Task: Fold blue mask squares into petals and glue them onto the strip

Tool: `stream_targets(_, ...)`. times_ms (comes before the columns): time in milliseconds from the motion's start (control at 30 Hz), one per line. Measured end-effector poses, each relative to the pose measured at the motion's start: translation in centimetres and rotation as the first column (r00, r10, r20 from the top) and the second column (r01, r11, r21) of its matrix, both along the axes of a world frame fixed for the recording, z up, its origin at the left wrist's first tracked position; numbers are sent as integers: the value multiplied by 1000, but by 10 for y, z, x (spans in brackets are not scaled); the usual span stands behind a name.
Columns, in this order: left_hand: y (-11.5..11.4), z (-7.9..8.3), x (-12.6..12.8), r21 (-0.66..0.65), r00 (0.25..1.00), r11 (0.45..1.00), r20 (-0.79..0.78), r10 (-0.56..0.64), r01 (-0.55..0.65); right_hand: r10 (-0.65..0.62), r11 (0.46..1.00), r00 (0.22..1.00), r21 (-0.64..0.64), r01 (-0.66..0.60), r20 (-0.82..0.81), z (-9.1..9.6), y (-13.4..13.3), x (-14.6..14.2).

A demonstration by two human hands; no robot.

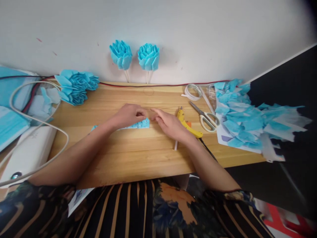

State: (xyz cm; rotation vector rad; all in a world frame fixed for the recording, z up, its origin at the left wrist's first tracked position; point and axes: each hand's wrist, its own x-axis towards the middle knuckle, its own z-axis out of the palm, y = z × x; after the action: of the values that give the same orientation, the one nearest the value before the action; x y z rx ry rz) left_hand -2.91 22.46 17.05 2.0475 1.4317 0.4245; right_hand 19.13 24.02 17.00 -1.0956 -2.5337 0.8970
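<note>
My left hand [130, 114] hovers at the middle of the table with thumb and fingertips pinched together. Whatever is between them is too small to make out. Just below its fingers a light blue pleated strip [143, 124] lies on the wood, partly hidden by the hand and forearm. Facing it from the right is my right hand [169, 124], its fingers also drawn together near the left fingertips. I cannot tell what they hold. A yellow glue gun [182, 116] lies beside the right hand, partly covered by the wrist.
White-handled scissors [209, 120], a white tape roll [193, 92] and a heap of blue pieces [244, 122] lie on the right. Two blue paper flowers [148, 56] lean on the wall. More blue flowers [76, 86], a looped cable [66, 135] and a white device [29, 152] are left.
</note>
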Motion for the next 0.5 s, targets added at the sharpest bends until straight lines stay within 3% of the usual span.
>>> stream_targets(233,-4,0,-1,-84,986,996,166,29,-15,-20,997,999,-77,17,-31,-9,1,-8)
stream_targets(367,-3,4,-8,-169,978,986,207,17,18,1,984,990,-176,-26,-142,-12,2,-6)
stream_targets(500,0,12,-24,-266,945,963,323,46,44,-1,997,986,-79,-13,-168,-10,3,3)
